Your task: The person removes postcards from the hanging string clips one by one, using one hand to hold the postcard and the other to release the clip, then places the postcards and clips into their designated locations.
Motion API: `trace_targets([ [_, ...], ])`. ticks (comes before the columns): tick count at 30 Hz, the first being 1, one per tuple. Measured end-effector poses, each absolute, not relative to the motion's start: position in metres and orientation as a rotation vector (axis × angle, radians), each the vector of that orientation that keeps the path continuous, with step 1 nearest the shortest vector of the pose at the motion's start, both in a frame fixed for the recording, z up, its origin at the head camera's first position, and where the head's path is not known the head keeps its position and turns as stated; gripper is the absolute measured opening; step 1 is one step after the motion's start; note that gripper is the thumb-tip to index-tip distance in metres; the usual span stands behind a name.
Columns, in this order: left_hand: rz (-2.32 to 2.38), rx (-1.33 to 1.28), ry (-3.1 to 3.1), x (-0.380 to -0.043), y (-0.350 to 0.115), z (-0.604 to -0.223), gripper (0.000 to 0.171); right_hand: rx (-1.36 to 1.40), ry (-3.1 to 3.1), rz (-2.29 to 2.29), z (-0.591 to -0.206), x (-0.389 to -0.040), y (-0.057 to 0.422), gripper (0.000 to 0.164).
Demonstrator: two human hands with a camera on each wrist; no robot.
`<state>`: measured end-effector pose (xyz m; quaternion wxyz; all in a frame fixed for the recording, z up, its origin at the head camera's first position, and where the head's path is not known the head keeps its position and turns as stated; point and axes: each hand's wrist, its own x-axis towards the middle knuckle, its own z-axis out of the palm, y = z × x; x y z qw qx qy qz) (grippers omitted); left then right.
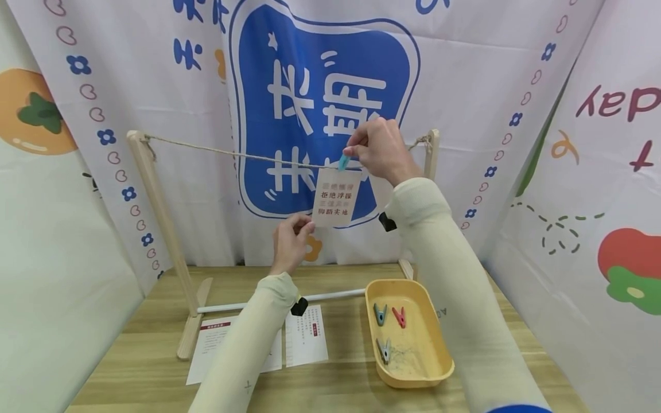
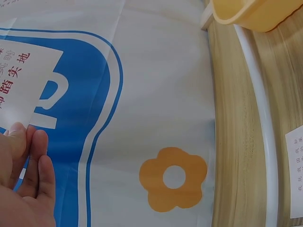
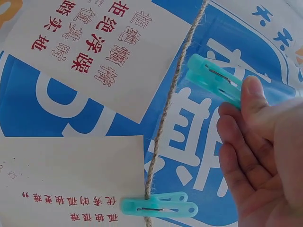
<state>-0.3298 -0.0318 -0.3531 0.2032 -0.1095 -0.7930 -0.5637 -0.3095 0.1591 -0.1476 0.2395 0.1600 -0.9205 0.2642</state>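
Note:
My left hand (image 1: pixel 291 241) pinches the lower left corner of a printed card (image 1: pixel 337 198), whose top edge is up at a twine line (image 1: pixel 232 154). Up at that line, my right hand (image 1: pixel 381 148) holds a teal clothespin (image 1: pixel 343 162) between thumb and fingers. In the right wrist view the held clothespin (image 3: pixel 215 78) lies beside the twine, its tip close to the card's edge. A second card (image 3: pixel 71 175) hangs there from the same twine, clipped by another teal clothespin (image 3: pixel 158 205). My right hand and sleeve mostly hide that card in the head view.
A wooden post (image 1: pixel 160 212) carries the twine at the left, and another post (image 1: pixel 431 152) at the right. A yellow basin (image 1: pixel 413 367) with several clothespins stands on the table. Printed sheets (image 1: pixel 307 338) lie near a white rod (image 1: pixel 335 295). A printed cloth (image 1: pixel 206 212) hangs behind.

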Motion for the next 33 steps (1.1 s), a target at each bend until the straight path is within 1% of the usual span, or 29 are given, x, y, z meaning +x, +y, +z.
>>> trace_targets([
  [10, -1.587, -0.29, -2.222, -0.3303, -0.03, -0.3553, 0.009, 0.47, -2.534, 0.682, -0.145, -0.3066, 0.1579, 0.021],
  [29, -1.568, -0.288, -2.218, -0.3295, -0.0285, -0.36, 0.008, 0.428, -2.577, 0.685, -0.1509, -0.3088, 0.1625, 0.041],
  [33, -1.576, -0.281, -2.226, -0.3286, -0.0286, -0.3606, 0.009, 0.414, -2.592, 0.681, -0.152, -0.3085, 0.1635, 0.042],
])
